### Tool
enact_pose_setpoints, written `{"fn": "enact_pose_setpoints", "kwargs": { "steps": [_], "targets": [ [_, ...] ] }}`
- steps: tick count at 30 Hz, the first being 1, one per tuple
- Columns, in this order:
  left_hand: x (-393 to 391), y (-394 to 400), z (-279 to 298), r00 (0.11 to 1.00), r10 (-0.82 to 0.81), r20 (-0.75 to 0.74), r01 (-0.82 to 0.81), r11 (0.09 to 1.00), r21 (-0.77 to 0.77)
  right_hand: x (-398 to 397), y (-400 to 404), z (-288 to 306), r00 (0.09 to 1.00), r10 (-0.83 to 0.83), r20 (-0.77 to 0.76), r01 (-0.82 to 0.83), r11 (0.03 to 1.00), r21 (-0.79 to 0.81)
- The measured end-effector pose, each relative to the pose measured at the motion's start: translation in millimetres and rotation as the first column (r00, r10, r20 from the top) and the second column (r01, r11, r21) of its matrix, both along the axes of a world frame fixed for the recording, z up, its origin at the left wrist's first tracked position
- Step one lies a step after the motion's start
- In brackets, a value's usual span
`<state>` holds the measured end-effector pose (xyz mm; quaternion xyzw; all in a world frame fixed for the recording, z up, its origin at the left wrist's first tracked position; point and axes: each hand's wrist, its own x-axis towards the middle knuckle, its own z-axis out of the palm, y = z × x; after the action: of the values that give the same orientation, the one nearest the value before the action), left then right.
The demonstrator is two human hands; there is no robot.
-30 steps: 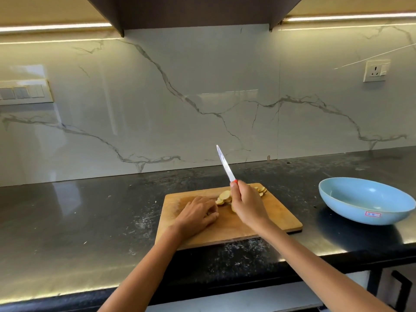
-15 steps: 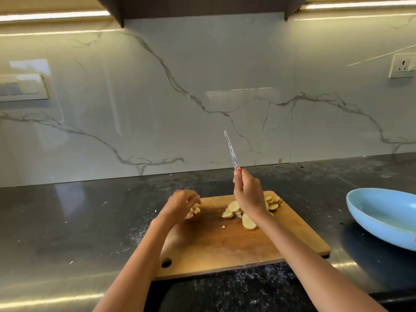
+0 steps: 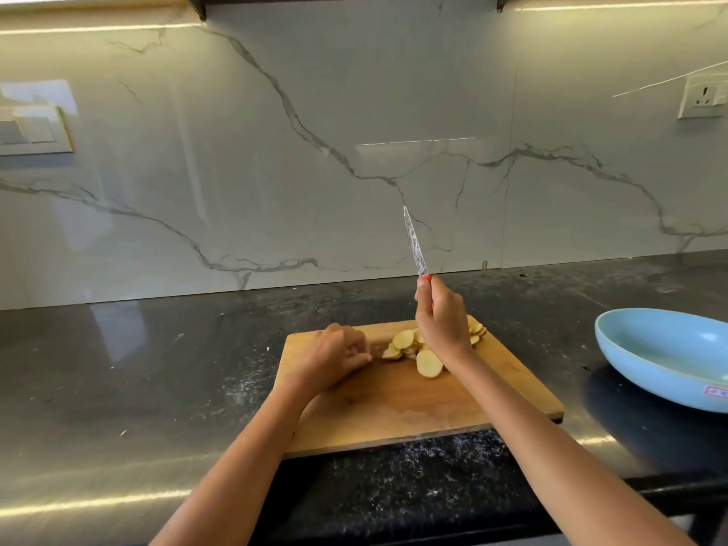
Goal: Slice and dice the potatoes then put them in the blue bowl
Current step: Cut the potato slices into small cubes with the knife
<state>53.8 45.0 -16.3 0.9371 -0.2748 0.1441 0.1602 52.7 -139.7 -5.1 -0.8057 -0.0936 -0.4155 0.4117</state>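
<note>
Single head-worn wide-angle view, looking forward and down from standing height, facing a marble backsplash square-on, dark countertop close below, wooden cutting board near centre, both forearms entering from bottom edge, blue bowl cropped at right edge

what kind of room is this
Most likely a home kitchen: a dark stone countertop against a marble-look backsplash, with potato slices on a wooden cutting board and a wall socket.

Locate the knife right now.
In the head view the knife is held in the right hand, blade pointing up, above the potato slices at the far right of the cutting board.
</note>
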Motion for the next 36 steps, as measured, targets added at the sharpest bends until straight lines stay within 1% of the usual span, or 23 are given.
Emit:
{"fn": "enact_pose_setpoints", "kwargs": {
  "steps": [2, 4, 10, 12, 13, 14, 16, 18, 19, 25, 28, 29, 30, 31, 32, 34, 36],
  "targets": [
    [7, 15, -3, 0.986, 0.125, 0.112, -0.131, 0.99, 0.049, 0, 0, -1, 1.0, -0.006, -0.003, 0.006, 1.0, 0.0],
    [11, 27, -5, 0.966, 0.21, 0.153, -0.216, 0.976, 0.021, 0, -2, 0, 1.0, -0.011, -0.01, 0.011, 1.0, 0.018],
    [13, 26, 1, 0.957, 0.257, 0.133, -0.224, 0.949, -0.22, -1, -9, 4, 0.998, -0.031, -0.058, 0.038, 0.992, 0.123],
    [13, 37, 6, 0.956, 0.287, 0.058, -0.253, 0.91, -0.328, -3, -11, 4, 0.998, -0.029, -0.064, 0.037, 0.991, 0.132],
    [15, 46, 7, 0.958, 0.286, 0.018, -0.263, 0.903, -0.339, -3, -11, 4, 0.997, -0.027, -0.066, 0.035, 0.991, 0.13],
    [16, 56, 8, 0.963, 0.27, -0.023, -0.263, 0.914, -0.309, -2, -11, 3, 0.997, -0.025, -0.068, 0.034, 0.991, 0.127],
    [15, 70, 10, 0.965, 0.213, -0.15, -0.242, 0.946, -0.217, -2, -11, 3, 0.997, -0.021, -0.069, 0.03, 0.992, 0.127],
    [13, 70, 10, 0.949, 0.171, -0.266, -0.227, 0.954, -0.196, -1, -10, 3, 0.998, -0.018, -0.059, 0.026, 0.991, 0.13],
    [14, 67, 9, 0.946, 0.169, -0.277, -0.23, 0.951, -0.206, 0, -10, 3, 0.998, -0.017, -0.054, 0.024, 0.991, 0.13],
    [21, 53, 4, 0.961, 0.265, -0.076, -0.275, 0.941, -0.195, -2, -10, 5, 0.998, -0.019, -0.054, 0.025, 0.993, 0.115],
    [15, 45, 4, 0.925, 0.362, 0.112, -0.321, 0.906, -0.276, -2, -10, 6, 0.998, -0.027, -0.058, 0.034, 0.992, 0.118],
    [12, 39, 5, 0.914, 0.371, 0.163, -0.31, 0.899, -0.309, -2, -10, 6, 0.998, -0.031, -0.06, 0.038, 0.992, 0.119],
    [10, 31, 6, 0.918, 0.346, 0.194, -0.273, 0.906, -0.323, -2, -10, 6, 0.997, -0.036, -0.063, 0.043, 0.992, 0.117],
    [7, 21, 8, 0.936, 0.291, 0.196, -0.223, 0.925, -0.307, -2, -10, 6, 0.997, -0.042, -0.065, 0.049, 0.993, 0.111],
    [5, 10, 9, 0.962, 0.217, 0.164, -0.17, 0.95, -0.264, -2, -10, 6, 0.996, -0.047, -0.07, 0.054, 0.993, 0.104],
    [5, -16, 9, 0.996, 0.082, 0.036, -0.075, 0.984, -0.161, -2, -11, 6, 0.995, -0.06, -0.08, 0.067, 0.994, 0.089],
    [9, -37, 9, 0.995, 0.015, -0.094, -0.025, 0.994, -0.105, -2, -12, 5, 0.994, -0.068, -0.08, 0.074, 0.994, 0.083]
  ]
}}
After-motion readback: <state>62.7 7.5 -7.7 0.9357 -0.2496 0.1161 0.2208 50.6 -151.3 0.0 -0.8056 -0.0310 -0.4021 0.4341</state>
